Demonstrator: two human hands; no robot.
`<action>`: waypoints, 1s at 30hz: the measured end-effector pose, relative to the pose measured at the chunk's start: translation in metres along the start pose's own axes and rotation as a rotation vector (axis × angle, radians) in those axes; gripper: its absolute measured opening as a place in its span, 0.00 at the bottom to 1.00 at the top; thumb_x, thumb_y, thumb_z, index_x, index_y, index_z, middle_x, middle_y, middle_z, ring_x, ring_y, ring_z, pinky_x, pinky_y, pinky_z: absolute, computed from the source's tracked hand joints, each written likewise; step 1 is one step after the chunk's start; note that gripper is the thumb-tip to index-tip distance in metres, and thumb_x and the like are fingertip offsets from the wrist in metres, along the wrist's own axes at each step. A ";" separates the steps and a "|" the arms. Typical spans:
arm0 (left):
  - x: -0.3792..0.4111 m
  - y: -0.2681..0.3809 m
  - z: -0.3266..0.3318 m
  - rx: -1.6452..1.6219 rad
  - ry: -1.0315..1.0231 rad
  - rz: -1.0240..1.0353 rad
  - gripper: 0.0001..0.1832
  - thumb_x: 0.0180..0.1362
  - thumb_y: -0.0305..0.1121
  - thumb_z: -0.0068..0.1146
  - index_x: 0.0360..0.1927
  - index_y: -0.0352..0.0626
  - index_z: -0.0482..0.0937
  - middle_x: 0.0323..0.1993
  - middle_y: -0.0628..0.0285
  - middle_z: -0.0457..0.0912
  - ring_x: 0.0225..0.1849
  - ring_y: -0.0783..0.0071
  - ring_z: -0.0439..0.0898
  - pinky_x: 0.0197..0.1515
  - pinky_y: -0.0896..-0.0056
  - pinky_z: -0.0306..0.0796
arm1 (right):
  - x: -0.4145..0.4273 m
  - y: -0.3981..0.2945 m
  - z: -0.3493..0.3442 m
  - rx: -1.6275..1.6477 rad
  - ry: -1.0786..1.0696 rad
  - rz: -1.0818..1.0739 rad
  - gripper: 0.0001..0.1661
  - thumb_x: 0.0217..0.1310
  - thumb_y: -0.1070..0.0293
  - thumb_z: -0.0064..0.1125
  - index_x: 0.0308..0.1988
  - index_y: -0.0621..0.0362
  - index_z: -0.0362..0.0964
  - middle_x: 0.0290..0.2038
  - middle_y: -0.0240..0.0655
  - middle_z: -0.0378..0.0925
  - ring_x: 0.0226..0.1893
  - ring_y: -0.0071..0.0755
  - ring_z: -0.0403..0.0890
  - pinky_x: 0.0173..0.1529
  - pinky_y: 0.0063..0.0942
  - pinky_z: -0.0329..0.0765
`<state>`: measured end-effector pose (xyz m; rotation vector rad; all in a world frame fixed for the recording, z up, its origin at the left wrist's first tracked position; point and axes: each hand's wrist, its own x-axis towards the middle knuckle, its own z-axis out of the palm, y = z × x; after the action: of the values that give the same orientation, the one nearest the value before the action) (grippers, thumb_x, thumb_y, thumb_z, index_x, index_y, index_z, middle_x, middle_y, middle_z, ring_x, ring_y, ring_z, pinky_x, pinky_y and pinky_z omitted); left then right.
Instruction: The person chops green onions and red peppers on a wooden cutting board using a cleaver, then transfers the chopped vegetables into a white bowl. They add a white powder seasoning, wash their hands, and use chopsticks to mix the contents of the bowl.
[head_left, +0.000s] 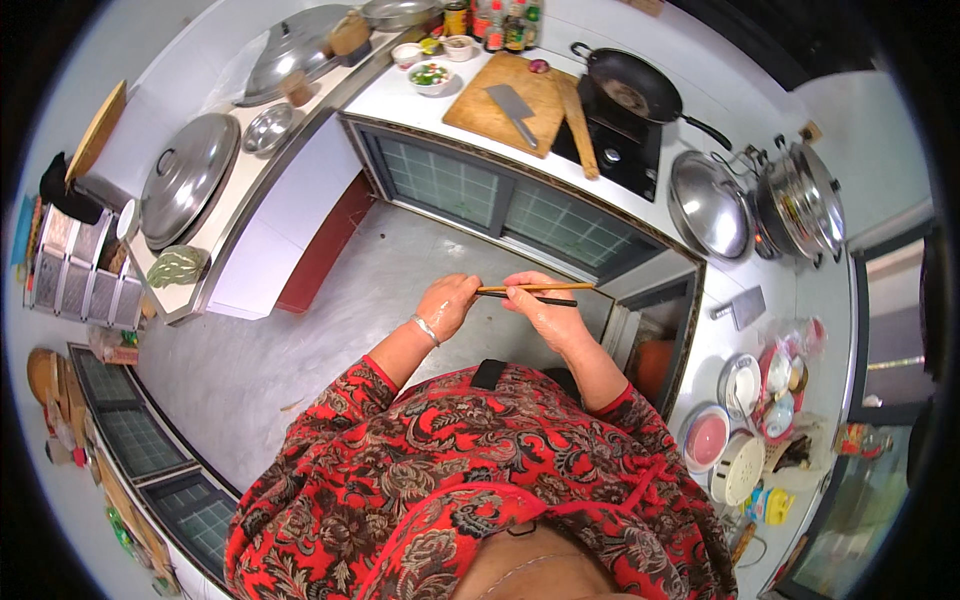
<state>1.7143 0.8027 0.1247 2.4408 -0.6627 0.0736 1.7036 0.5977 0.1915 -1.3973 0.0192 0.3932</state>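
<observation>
Two chopsticks, one light brown and one black, lie across both hands in front of my body. My left hand closes on their left ends. Around their middle, my right hand grips them between thumb and fingers. Both hands look wet. Beyond them on the counter, a wooden cutting board bears a cleaver and a red onion. A black wok sits on the gas stove, with a long wooden piece beside the board.
A bowl of chopped vegetables stands near sauce bottles. On the right counter are a wok lid, a steamer pot, a second cleaver and a pink basin. A large lid and a squash rest on the left ledge.
</observation>
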 end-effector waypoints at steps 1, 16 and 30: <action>-0.002 -0.009 -0.006 0.014 0.065 -0.002 0.12 0.55 0.30 0.56 0.43 0.43 0.71 0.35 0.53 0.75 0.39 0.50 0.74 0.42 0.51 0.67 | 0.011 -0.001 0.009 0.012 -0.034 0.027 0.13 0.64 0.69 0.57 0.45 0.65 0.74 0.40 0.35 0.78 0.39 0.27 0.81 0.43 0.22 0.78; 0.084 -0.199 -0.059 -0.007 0.332 -0.403 0.35 0.55 0.36 0.62 0.64 0.36 0.62 0.62 0.42 0.63 0.62 0.44 0.64 0.63 0.54 0.60 | 0.359 -0.099 0.000 -0.273 0.308 -0.436 0.11 0.61 0.69 0.61 0.41 0.64 0.79 0.36 0.32 0.80 0.31 0.21 0.79 0.36 0.21 0.81; 0.371 -0.397 -0.078 -0.064 0.314 -0.402 0.58 0.43 0.49 0.72 0.67 0.26 0.48 0.66 0.35 0.55 0.68 0.43 0.55 0.70 0.55 0.52 | 0.658 -0.086 0.009 -0.670 0.126 -0.285 0.08 0.58 0.70 0.59 0.36 0.61 0.81 0.27 0.36 0.82 0.27 0.21 0.80 0.33 0.21 0.74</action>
<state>2.2358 0.9582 0.0490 2.3804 -0.0327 0.2622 2.3409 0.7661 0.1154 -2.0513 -0.2253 0.0647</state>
